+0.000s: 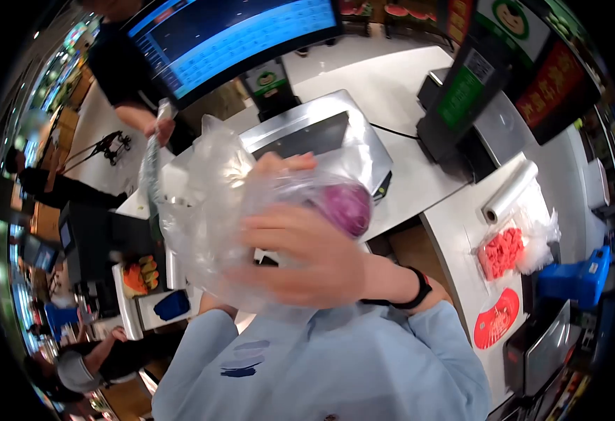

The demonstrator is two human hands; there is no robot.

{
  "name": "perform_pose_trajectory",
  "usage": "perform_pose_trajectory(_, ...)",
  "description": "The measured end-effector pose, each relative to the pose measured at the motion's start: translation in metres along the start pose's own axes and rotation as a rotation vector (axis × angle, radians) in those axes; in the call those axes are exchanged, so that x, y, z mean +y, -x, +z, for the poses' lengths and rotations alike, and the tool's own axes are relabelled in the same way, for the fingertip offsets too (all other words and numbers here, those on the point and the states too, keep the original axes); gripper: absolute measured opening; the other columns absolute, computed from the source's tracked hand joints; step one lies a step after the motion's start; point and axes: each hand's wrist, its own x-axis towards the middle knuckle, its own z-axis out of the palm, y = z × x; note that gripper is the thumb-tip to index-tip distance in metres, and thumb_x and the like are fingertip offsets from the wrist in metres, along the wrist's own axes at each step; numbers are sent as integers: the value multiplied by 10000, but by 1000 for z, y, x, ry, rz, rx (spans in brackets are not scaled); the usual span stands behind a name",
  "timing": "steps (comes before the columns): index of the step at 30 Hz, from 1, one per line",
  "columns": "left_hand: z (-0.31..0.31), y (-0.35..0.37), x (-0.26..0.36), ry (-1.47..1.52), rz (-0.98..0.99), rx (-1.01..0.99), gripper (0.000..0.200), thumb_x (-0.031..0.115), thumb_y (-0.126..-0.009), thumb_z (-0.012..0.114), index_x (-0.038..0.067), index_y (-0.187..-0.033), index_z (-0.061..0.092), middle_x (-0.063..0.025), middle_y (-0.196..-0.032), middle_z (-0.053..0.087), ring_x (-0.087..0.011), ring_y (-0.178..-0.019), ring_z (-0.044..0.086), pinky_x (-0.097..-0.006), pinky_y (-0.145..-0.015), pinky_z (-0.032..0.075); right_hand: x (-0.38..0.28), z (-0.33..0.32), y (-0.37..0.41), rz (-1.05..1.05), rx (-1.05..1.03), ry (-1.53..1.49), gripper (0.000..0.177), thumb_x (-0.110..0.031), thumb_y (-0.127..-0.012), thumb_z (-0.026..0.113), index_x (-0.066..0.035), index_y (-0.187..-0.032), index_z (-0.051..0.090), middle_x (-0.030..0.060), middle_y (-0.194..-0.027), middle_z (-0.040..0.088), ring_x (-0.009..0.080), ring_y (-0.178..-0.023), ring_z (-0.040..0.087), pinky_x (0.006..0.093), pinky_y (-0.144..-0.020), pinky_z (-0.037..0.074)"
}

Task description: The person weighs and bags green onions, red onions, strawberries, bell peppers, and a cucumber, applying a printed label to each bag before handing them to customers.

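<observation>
The head view shows a purple round item (349, 209) inside a clear plastic bag (213, 165), held up in front of a silver weighing scale (376, 140) on the white counter (409, 193). The right hand (304, 256), blurred, lies across the near side of the bag with its fingers loosely bent, though whether they pinch the plastic I cannot tell; the left hand (283, 165) is mostly hidden by the bag, only blurred fingertips showing above, so its grip cannot be told either. Beyond the bag, near the lit screen (234, 42), another person (115, 67) holds a long plastic-wrapped item (152, 172)
</observation>
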Motion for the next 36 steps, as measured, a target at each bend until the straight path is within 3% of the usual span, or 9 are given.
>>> perform_pose_trajectory(2, -6, 6, 3, -385, 7, 243, 228, 235, -881, 516, 90, -737, 414, -125, -806, 648, -241, -966, 579, -403, -1000, 307, 13, -41, 52, 253, 201, 81, 242, -98, -757, 587, -2, -978, 563, 127, -1024, 569, 263, -984, 538, 360, -848, 419)
perform_pose_trajectory(4, -20, 7, 6, -136, 225, 96, 251, 238, -885, 503, 111, -714, 370, -31, -627, 552, -158, -674, 545, -343, -952, 351, 39, -54, 118, 833, 601, 145, 193, -89, -785, 562, 28, -938, 557, 111, -941, 576, 227, -916, 541, 297, -861, 384)
perform_pose_trajectory(7, -27, 5, 14, 115, 209, 291, 255, 222, -900, 467, 126, -704, 335, 33, -528, 362, -94, -526, 368, -298, -893, 376, 97, -62, 220, 1056, 493, 356, 225, -80, -748, 616, -48, -970, 601, 86, -980, 581, 253, -964, 516, 339, -874, 388)
perform_pose_trajectory(12, -19, 18, 20, 297, 213, 117, 206, 226, -930, 435, 133, -788, 318, 54, -616, 289, -75, -607, 322, -267, -943, 298, 138, -44, 262, 1108, 365, 407, 267, -134, -723, 663, -73, -976, 602, 88, -1055, 547, 281, -1043, 443, 366, -915, 347)
perform_pose_trajectory(15, -5, 23, 21, -141, 286, 544, 250, 169, -915, 417, 131, -685, 326, 51, -514, 279, -90, -503, 318, -303, -875, 370, 156, -36, 271, 1042, 309, 380, 148, -120, -718, 667, -47, -818, 586, 95, -966, 563, 275, -988, 473, 357, -879, 355)
perform_pose_trajectory(19, -31, 35, 23, 165, 322, 248, 270, 235, -859, 470, 146, -642, 337, 47, -485, 299, -102, -496, 313, -328, -878, 363, 144, -53, 271, 939, 379, 464, 116, -70, -722, 675, -32, -770, 577, 100, -896, 561, 251, -917, 515, 331, -830, 389)
perform_pose_trajectory(23, -50, 37, 19, 283, 362, 139, 239, 191, -844, 444, 140, -642, 327, 37, -503, 326, -113, -520, 324, -343, -915, 354, 91, -69, 195, 995, 803, -320, 81, -38, -754, 635, -11, -785, 565, 79, -962, 529, 162, -934, 489, 279, -849, 359)
perform_pose_trajectory(28, -53, 39, 17, 173, 495, 337, 254, 256, -800, 421, 120, -602, 339, -14, -457, 351, -129, -471, 319, -291, -798, 383, 42, -22, 97, 875, 439, -991, 120, -107, -777, 608, -1, -791, 554, 90, -930, 501, 170, -893, 471, 272, -802, 369)
perform_pose_trajectory(36, -55, 53, 34, 55, 682, 427, 278, 276, -829, 414, 117, -611, 343, -14, -464, 367, -129, -473, 342, -285, -839, 359, 43, 60, 36, 804, 137, -391, 173, -67, -682, 693, -24, -755, 543, 70, -905, 513, 136, -785, 475, 249, -699, 374)
